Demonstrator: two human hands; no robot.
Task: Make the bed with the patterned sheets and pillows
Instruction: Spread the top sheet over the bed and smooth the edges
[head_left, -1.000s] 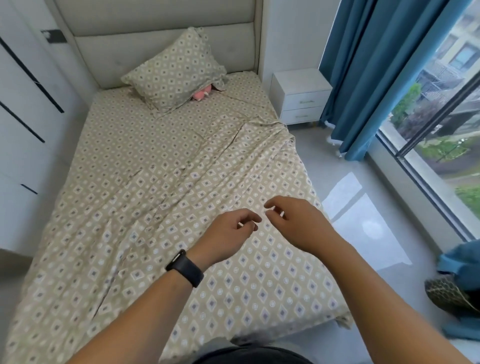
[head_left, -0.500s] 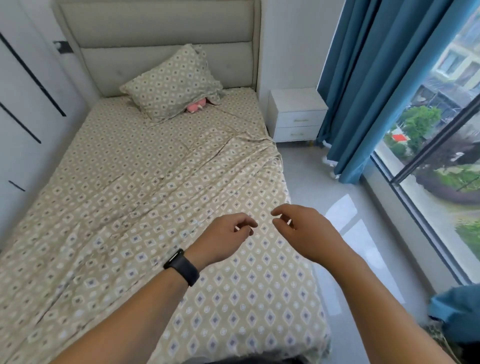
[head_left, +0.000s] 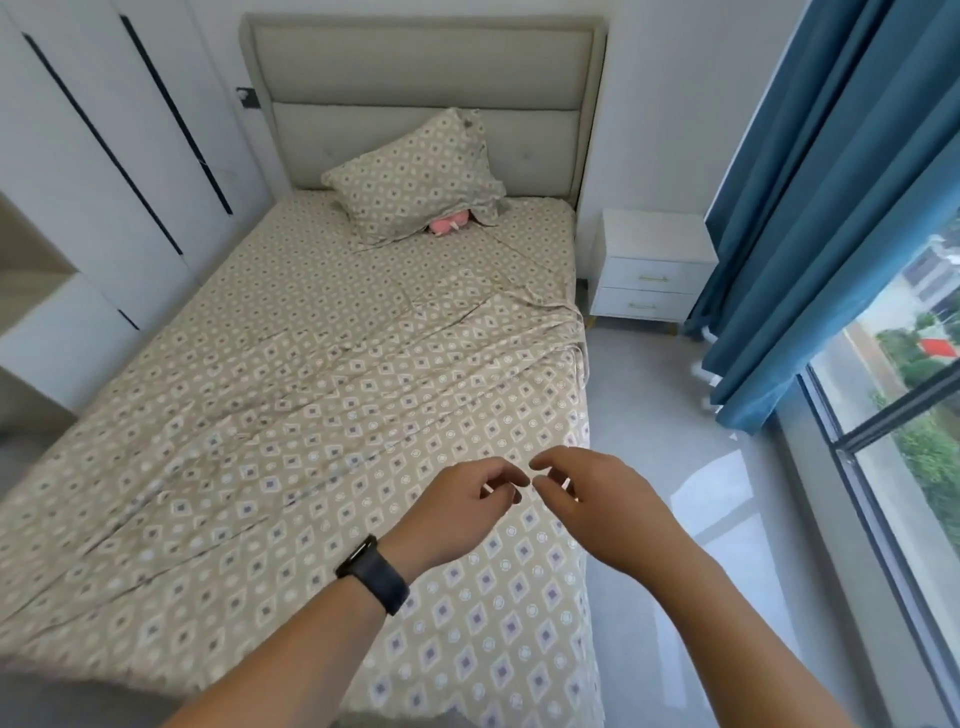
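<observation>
I see my left hand (head_left: 457, 512) and right hand (head_left: 597, 504) held close together above the foot end of the bed, fingers loosely curled and gripping nothing, their tips almost meeting. Beneath them the patterned top sheet (head_left: 322, 426) lies rumpled in long soft creases, thin beige cotton printed with small diamonds, its upper edge slanting across the mattress. A plump matching pillow (head_left: 410, 182) leans on the padded grey headboard (head_left: 426, 78), partly covering a pink soft toy (head_left: 448, 224)
</observation>
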